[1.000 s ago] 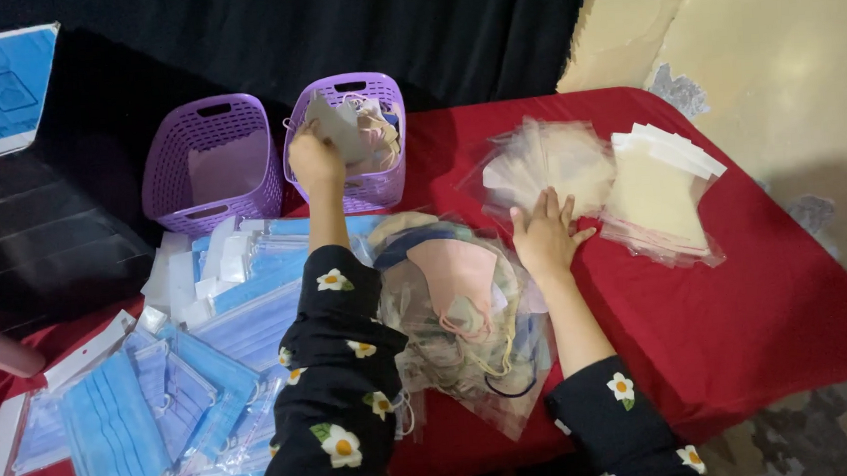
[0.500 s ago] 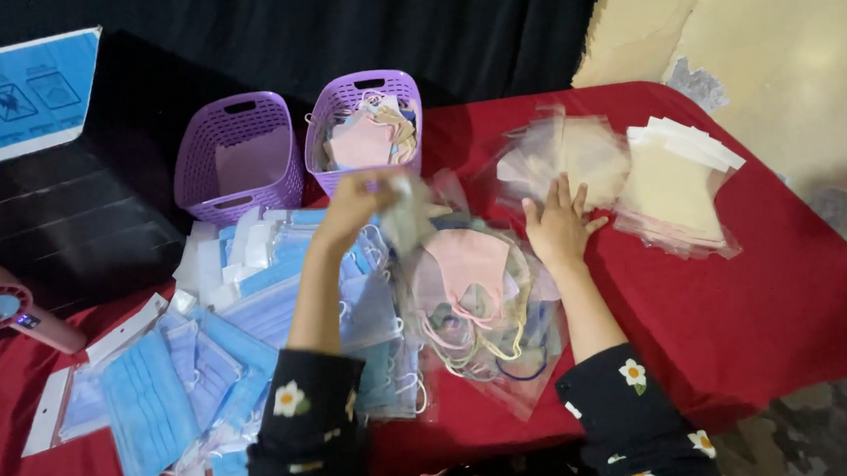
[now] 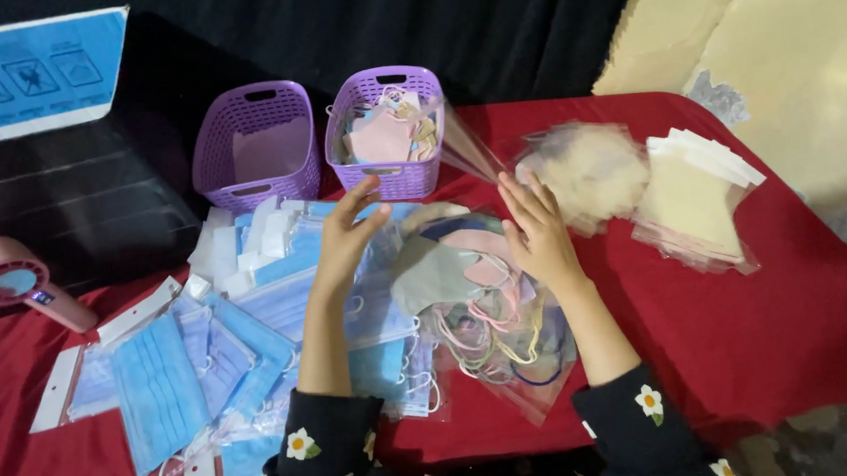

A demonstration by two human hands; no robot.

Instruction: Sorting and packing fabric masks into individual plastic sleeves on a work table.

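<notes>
Two purple slotted plastic baskets stand side by side at the far edge of the red tablecloth (image 3: 777,323). The left basket (image 3: 256,145) holds what appears to be a single pale flat item against its back wall; the view is too soft to identify it. The right basket (image 3: 388,131) is filled to its rim with pink, white and beige face masks with ear loops. Directly in front of the baskets lies a heap of pastel masks in clear bags (image 3: 478,304), ear loops trailing toward the near edge. The left hand (image 3: 349,238) hovers over the left side of this heap, fingers spread and slightly curled, gripping nothing. The right hand (image 3: 539,230) rests on the heap's right side, fingers extended and close together, palm down. Blue surgical masks in clear sleeves (image 3: 170,380) cover the left area. Packaged beige masks (image 3: 694,199) lie stacked at the right.
</notes>
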